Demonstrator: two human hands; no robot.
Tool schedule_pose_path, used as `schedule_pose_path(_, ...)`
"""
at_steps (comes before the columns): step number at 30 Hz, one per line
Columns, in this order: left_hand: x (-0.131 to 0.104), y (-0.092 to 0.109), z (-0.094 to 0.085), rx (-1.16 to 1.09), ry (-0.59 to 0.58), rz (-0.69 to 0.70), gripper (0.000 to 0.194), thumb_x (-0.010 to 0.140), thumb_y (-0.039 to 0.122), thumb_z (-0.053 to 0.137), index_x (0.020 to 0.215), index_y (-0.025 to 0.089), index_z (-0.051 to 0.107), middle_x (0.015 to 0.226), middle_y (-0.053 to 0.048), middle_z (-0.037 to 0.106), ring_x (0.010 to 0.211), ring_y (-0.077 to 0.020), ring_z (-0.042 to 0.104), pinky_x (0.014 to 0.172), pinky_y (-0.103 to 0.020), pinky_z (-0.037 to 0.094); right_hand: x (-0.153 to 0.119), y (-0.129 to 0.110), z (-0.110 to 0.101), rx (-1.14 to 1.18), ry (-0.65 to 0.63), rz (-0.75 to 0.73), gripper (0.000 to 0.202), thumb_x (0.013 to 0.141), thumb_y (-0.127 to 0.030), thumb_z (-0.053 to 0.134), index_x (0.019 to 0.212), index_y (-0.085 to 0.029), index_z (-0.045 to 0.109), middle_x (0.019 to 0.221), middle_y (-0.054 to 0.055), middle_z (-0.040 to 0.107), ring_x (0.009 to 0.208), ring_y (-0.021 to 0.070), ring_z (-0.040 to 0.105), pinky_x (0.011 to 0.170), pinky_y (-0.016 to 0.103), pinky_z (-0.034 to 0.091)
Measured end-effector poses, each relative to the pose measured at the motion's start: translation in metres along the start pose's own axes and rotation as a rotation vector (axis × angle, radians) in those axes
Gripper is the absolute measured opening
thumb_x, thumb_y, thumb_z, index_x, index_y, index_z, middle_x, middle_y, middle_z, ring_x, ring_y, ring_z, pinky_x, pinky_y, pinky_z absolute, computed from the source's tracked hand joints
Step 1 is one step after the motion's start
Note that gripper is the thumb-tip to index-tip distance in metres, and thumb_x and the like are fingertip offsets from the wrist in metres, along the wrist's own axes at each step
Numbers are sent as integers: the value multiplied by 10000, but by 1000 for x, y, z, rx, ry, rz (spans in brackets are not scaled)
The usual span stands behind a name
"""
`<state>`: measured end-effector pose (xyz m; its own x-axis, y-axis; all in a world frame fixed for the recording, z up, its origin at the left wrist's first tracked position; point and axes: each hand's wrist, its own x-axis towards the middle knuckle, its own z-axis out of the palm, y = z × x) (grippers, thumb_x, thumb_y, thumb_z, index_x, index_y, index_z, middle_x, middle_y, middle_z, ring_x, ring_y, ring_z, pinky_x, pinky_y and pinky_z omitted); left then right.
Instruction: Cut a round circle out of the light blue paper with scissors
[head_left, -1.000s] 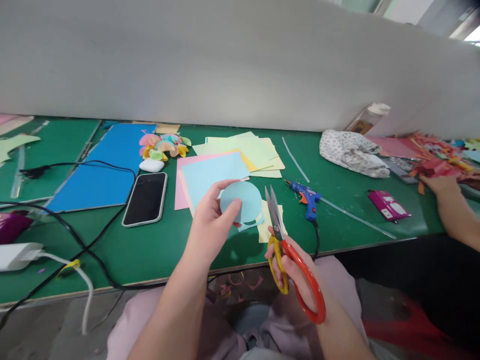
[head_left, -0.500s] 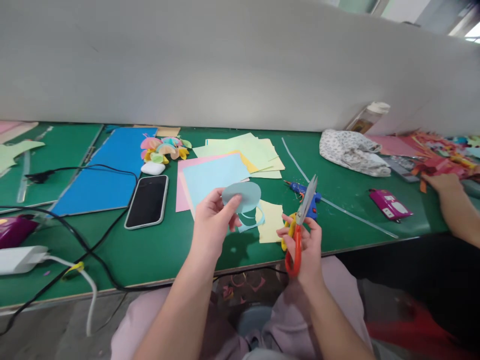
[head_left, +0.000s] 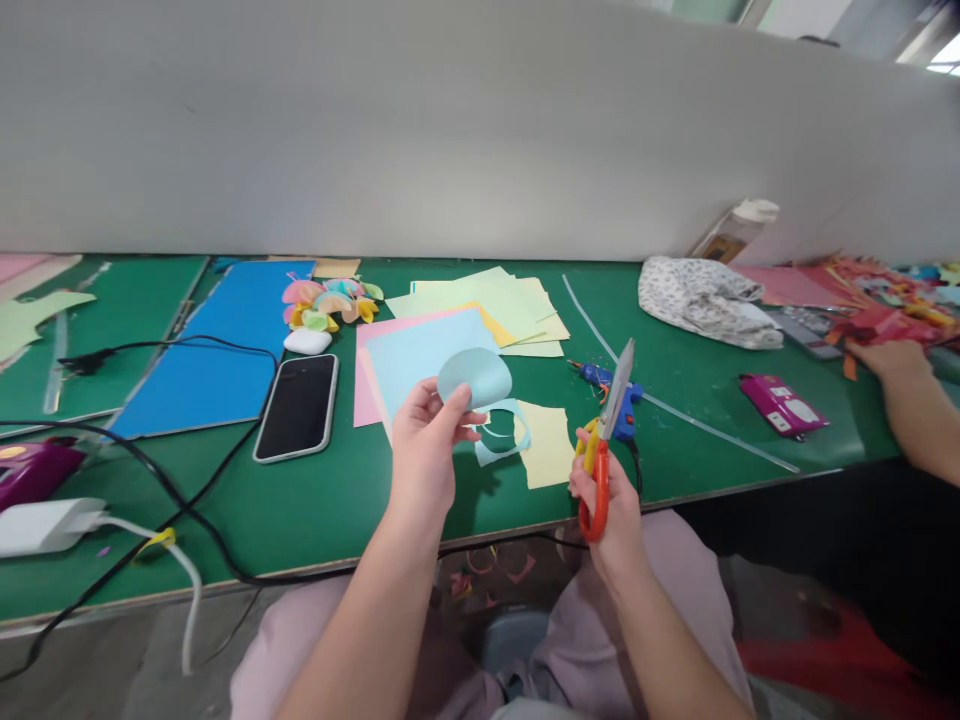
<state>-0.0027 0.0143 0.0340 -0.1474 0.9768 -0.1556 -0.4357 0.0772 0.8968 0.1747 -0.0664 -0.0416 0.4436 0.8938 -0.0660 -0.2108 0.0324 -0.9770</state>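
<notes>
Paper disc (head_left: 476,372) | round (pale blue) | pinched in left fingers (head_left: 456,403)

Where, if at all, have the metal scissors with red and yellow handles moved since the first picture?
Yes, rightward: the scissors were left of the blue plastic glue gun; now their blades partly cover it in view.

Paper circle (head_left: 480,371): is looking light blue
Scissors (head_left: 611,408): are showing red, yellow and silver
Cloth (head_left: 699,302): is showing grey spots on white
Table (head_left: 360,500): is looking green
</notes>
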Motion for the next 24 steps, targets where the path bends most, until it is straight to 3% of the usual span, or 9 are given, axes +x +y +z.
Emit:
schedule_pose_path(2,-1,0,1,-73,-1,-55,395,649,304,885,885,213,581,765,56,642,553,-89,648,504,-186,495,1,0,-2,44,-31,-24,534,760,-431,872,1242,-263,713,776,-35,516,683,136,441,619,256,454)
schedule_pose_path(6,-2,-1,4,-166,8,-86,432,656,287,917,744,197,503,665,103,500,434,9,410,379,-118,289,-1,2,-5,48,-123,-56,611,705,-550,893,1225,-264,747,810,-1,550,684,143,421,552,238,427)
schedule_pose_path(8,-2,-3,4,-179,4,-88,465,637,278,937,684,187,483,602,113,429,440,13,358,383,-107,266,-2,3,-5,48,-147,-46,592,718,-597,869,1193,-258,769,817,10,557,689,143,421,555,235,432)
schedule_pose_path(13,2,-12,3,-206,10,-100,422,573,306,969,792,162,639,687,66,600,566,-37,609,478,-110,453,-4,8,-2,61,-138,-45,658,720,-692,818,1213,-259,774,791,22,572,679,156,433,543,247,438)
schedule_pose_path(17,0,-13,5,-228,11,-125,419,608,255,934,923,166,673,805,23,708,693,-102,738,576,-147,560,-7,8,1,73,-189,-35,687,749,-722,778,1248,-250,758,784,27,572,677,167,459,569,281,452)
schedule_pose_path(20,-4,-10,8,-221,-9,-159,378,644,231,903,934,165,670,850,-20,756,716,-147,769,603,-192,596,-11,2,4,77,-223,-17,629,790,-702,765,1235,-256,758,805,20,574,687,156,463,631,292,453)
schedule_pose_path(24,-9,-10,11,-193,-47,-171,365,653,316,904,902,155,692,880,-51,773,621,-125,720,526,-197,555,-13,-7,11,70,-248,-6,622,780,-716,767,1171,-232,777,734,0,553,634,137,440,598,280,409)
